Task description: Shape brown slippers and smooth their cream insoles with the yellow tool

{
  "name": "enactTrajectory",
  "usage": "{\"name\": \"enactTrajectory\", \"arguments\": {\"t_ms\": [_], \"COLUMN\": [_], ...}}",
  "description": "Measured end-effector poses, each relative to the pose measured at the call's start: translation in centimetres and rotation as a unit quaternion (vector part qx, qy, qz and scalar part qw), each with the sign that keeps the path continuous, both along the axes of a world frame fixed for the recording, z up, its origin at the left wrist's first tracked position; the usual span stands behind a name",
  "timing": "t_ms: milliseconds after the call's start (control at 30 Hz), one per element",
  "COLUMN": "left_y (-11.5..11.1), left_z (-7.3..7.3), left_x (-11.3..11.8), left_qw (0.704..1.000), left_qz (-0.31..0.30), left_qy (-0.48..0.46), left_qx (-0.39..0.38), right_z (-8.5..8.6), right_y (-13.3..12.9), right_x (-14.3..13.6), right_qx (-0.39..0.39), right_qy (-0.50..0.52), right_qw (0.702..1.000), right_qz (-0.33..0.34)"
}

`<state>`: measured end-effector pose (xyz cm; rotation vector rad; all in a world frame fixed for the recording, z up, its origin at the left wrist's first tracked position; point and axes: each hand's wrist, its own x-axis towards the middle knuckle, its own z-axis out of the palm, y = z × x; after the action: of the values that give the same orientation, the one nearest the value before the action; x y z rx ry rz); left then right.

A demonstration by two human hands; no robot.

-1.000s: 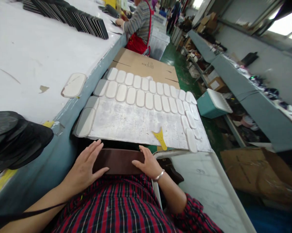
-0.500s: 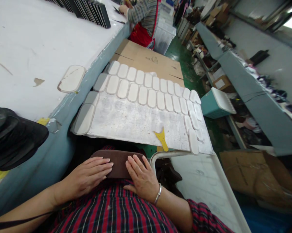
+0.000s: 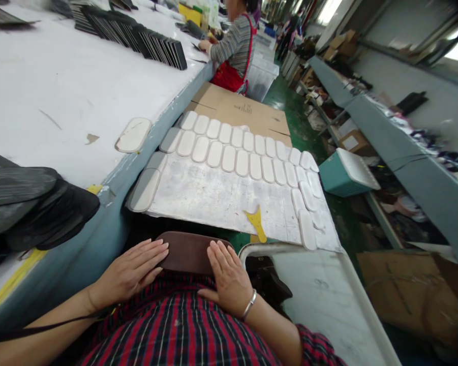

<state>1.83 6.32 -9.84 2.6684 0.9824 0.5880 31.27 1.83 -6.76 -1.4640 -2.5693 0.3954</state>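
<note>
A dark brown oblong leather-like piece (image 3: 188, 253) with rounded ends lies at my lap, in front of the plaid shirt. My left hand (image 3: 139, 269) rests flat on its left end, fingers stretched out together. On its right part lies my right hand (image 3: 231, 277), fingers flat and thumb apart, with a silver bangle at the wrist. Beyond the hands, a pale board (image 3: 213, 190) carries rows of white oval-ended pieces (image 3: 229, 158). A yellow forked scraper-like tool (image 3: 256, 223) lies at the board's near edge.
To the left runs a white-topped table (image 3: 76, 96) with dark stacked pieces (image 3: 34, 203) and a row of black panels (image 3: 137, 40). A white-rimmed tray (image 3: 324, 290) with dark brown pieces (image 3: 265, 277) stands right. A co-worker (image 3: 232, 51) sits ahead. A teal bin (image 3: 345, 172) stands on the floor.
My hands have slid farther apart along the brown piece, baring more of its middle. The camera view has tilted up and shifted left, so more of the table and co-worker shows.
</note>
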Motion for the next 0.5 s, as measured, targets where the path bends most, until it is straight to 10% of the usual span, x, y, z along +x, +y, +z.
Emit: {"name": "enactTrajectory", "arguments": {"t_ms": [300, 500], "left_y": [0.4, 0.2], "left_z": [1.5, 1.0], "left_x": [6.6, 2.1], "left_qw": [0.994, 0.992], "left_qz": [-0.007, 0.039], "left_qy": [0.111, 0.117], "left_qx": [-0.003, -0.009], "right_z": [-0.3, -0.7], "right_y": [0.6, -0.9], "right_x": [-2.8, 0.0], "right_qx": [0.013, 0.036], "right_qy": [-0.004, -0.006], "right_qw": [1.000, 0.998], "right_qz": [-0.011, -0.057]}}
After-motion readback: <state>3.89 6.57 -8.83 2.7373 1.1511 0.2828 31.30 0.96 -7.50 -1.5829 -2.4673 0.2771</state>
